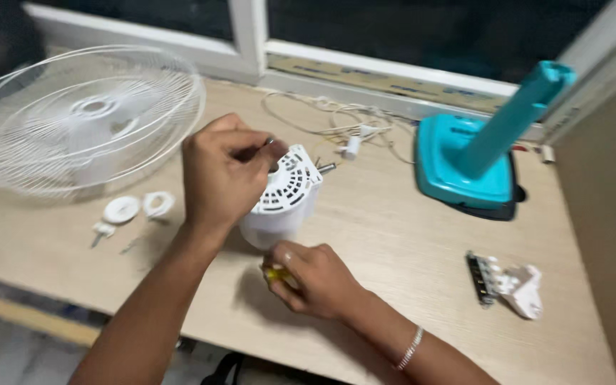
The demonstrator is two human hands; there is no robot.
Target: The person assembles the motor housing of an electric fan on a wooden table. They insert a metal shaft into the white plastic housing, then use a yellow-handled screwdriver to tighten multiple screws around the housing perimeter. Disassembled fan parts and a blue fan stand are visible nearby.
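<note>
Now the white motor housing [284,196] stands on the wooden table [408,242] between both hands: left hand [224,171] pinches its vented top, right hand [315,278] grips a yellow tool [274,275] below.

Left hand [224,175] atop white fan motor housing [284,198], right hand [316,278] below

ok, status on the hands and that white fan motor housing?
Left hand gripping top of white vented plastic motor housing. Right hand at its base, holding a small yellow item. Housing tilted on wooden table. Nothing in the way.
</note>
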